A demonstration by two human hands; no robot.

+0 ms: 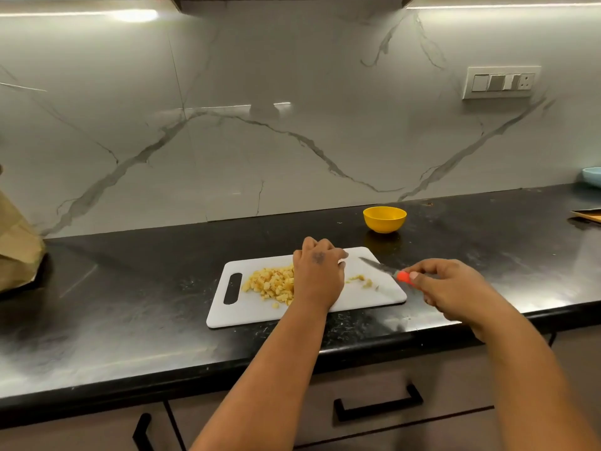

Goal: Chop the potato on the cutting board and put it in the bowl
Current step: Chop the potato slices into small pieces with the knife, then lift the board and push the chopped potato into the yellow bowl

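Note:
A white cutting board (247,312) lies on the black counter. A heap of diced yellow potato (270,283) sits on its left half, and a few small bits (359,279) lie on the right half. My left hand (320,271) rests over the middle of the board with its fingers curled downward; what lies under it is hidden. My right hand (455,288) grips the orange handle of a knife (380,266), whose blade points left and up over the board's right end. An empty yellow bowl (384,219) stands behind the board to the right.
A brown paper bag (16,249) stands at the counter's far left. A light blue dish (592,179) and a wooden board edge (588,216) sit at the far right. The marble wall backs the counter. Drawer handles (379,405) show below the counter edge.

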